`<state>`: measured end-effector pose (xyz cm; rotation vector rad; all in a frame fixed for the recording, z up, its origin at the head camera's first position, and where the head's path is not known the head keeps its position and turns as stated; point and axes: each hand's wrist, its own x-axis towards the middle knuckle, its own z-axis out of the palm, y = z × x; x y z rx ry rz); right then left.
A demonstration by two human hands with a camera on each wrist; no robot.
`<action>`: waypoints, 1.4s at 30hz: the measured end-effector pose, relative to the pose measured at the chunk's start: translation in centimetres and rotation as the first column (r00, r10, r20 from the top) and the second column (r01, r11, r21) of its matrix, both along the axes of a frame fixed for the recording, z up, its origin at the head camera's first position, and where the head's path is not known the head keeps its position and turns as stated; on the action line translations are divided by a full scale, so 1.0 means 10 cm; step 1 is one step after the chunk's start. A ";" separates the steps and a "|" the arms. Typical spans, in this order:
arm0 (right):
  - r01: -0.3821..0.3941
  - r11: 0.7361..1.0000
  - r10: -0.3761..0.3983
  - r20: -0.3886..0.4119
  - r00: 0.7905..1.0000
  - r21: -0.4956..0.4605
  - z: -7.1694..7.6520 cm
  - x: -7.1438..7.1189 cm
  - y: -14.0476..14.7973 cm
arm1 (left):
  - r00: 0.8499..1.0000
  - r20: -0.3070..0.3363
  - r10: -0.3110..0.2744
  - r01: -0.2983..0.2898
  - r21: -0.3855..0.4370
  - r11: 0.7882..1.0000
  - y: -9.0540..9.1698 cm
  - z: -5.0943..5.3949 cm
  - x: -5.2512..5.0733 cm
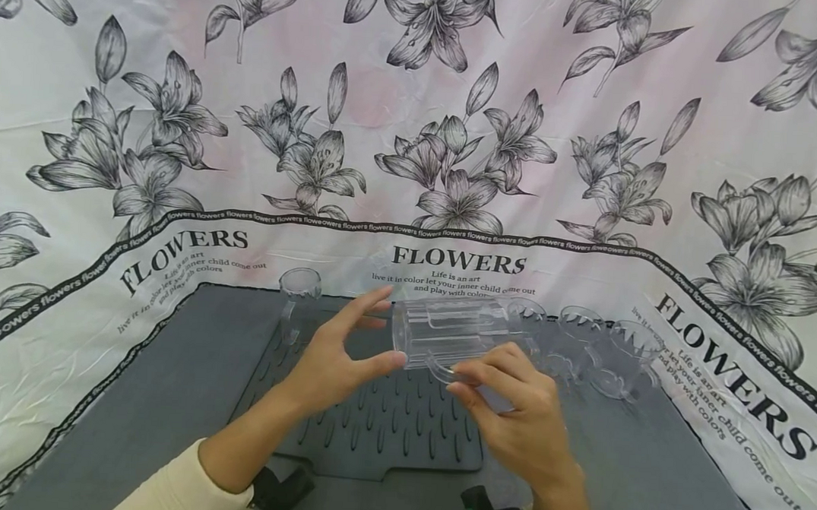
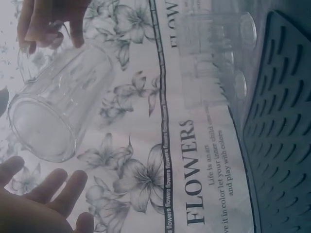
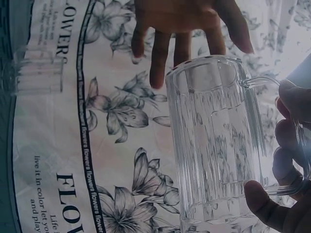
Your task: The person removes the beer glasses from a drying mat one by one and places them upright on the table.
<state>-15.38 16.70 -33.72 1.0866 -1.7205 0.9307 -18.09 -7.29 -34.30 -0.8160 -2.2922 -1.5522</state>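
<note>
A clear ribbed glass mug (image 1: 456, 325) is held on its side in the air. My right hand (image 1: 521, 404) grips the mug by its handle (image 3: 294, 131), fingers curled round it. At the mug's base end, my left hand (image 1: 332, 358) is spread with thumb and fingers apart. In the left wrist view a small gap shows between the left fingers (image 2: 51, 187) and the mug's round base (image 2: 43, 127). Below both hands lies a black ridged drying mat (image 1: 400, 445).
Another clear mug (image 1: 300, 303) stands at the mat's far left corner. Three more glass mugs, among them one at the end (image 1: 626, 359), stand in a row at the back right of the grey table (image 1: 135, 395). Behind hangs a flower-printed cloth (image 1: 372, 154).
</note>
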 end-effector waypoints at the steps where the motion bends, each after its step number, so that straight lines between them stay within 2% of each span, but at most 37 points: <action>1: -0.002 1.000 0.002 -0.001 1.000 0.002 -0.01 -0.01 0.00 | 1.000 -0.004 -0.004 0.004 0.003 1.000 0.01 0.00 -0.01; 12: -0.051 0.998 0.051 0.007 0.999 0.042 -0.06 -0.07 -0.02 | 0.999 -0.032 -0.005 0.006 0.014 1.000 0.02 0.02 -0.02; 19: -0.065 0.996 0.065 0.001 0.998 0.056 -0.10 -0.08 -0.08 | 1.000 -0.024 -0.002 0.004 0.088 0.996 0.01 0.01 -0.01; 23: -0.046 0.997 0.045 0.010 0.999 0.061 -0.11 -0.07 -0.10 | 1.000 -0.022 0.013 -0.011 0.122 0.993 0.00 0.00 -0.01; 25: -0.032 0.999 0.031 0.018 0.999 0.016 -0.11 -0.07 -0.10 | 0.999 -0.020 0.031 -0.028 0.132 0.991 0.00 -0.02 0.00; 28: -0.006 0.987 0.011 0.028 1.000 -0.163 -0.10 -0.09 -0.07 | 0.997 -0.015 0.072 -0.069 0.153 0.986 -0.01 -0.05 0.01; 29: 0.011 0.970 0.003 0.055 0.998 -0.241 -0.10 -0.08 -0.05 | 0.996 -0.016 0.085 -0.081 0.161 0.984 -0.01 -0.06 0.01; 31: 0.094 0.923 -0.043 0.143 0.989 -0.373 -0.10 -0.07 -0.01 | 0.994 -0.024 0.109 -0.103 0.182 0.978 -0.01 -0.08 0.00; 32: 0.156 0.898 -0.068 0.220 0.973 -0.412 -0.10 -0.07 0.02 | 0.992 -0.033 0.120 -0.112 0.193 0.975 -0.01 -0.08 0.00; 33: 0.223 0.879 -0.088 0.316 0.945 -0.422 -0.09 -0.06 0.04 | 0.991 -0.041 0.129 -0.118 0.206 0.972 -0.02 -0.09 -0.01; 34: 0.294 0.868 -0.114 0.415 0.903 -0.401 -0.10 -0.05 0.05 | 0.990 -0.050 0.136 -0.122 0.219 0.968 -0.02 -0.10 -0.01; 36: 0.376 0.873 -0.138 0.582 0.801 -0.311 -0.10 -0.06 0.06 | 0.986 -0.056 0.155 -0.138 0.242 0.961 -0.02 -0.10 -0.01; 37: 0.376 0.888 -0.124 0.649 0.751 -0.266 -0.10 -0.07 0.05 | 0.985 -0.055 0.162 -0.143 0.253 0.957 -0.02 -0.10 -0.01; 38: 0.354 0.906 -0.097 0.699 0.709 -0.233 -0.11 -0.08 0.04 | 0.984 -0.051 0.169 -0.149 0.264 0.953 -0.01 -0.10 0.00; 40: 0.267 0.941 -0.016 0.761 0.648 -0.207 -0.12 -0.09 -0.01 | 0.983 -0.038 0.182 -0.164 0.278 0.946 0.00 -0.11 0.00; 42: 0.163 0.957 0.096 0.791 0.604 -0.240 -0.13 -0.09 -0.07 | 0.981 -0.028 0.193 -0.178 0.282 0.943 0.01 -0.11 0.01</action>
